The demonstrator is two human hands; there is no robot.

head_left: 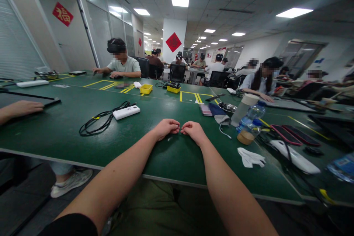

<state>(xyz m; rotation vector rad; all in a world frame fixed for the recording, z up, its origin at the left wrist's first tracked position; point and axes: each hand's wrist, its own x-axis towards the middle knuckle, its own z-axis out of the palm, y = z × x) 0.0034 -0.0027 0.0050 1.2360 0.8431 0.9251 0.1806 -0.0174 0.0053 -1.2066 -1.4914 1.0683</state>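
My left hand (167, 129) is over the green table (121, 143), its fingers curled and pressed together; whatever they may hold is too small to make out. Close beside it, with a narrow gap between, my right hand (193, 131) has its fingertips pinched together, and anything between them is hidden. A tiny pale speck shows on the table just below the left hand. To the left of my hands lies a white power bank (126, 112) with a coiled black cable (96, 126).
At right are a white cloth (251, 157), a cup of brown drink (246, 136), a plastic bottle (256, 110) and phones (286, 134). Yellow trays (146, 89) stand farther back. Another person's hand (27, 108) rests on a laptop at left; people sit across the table.
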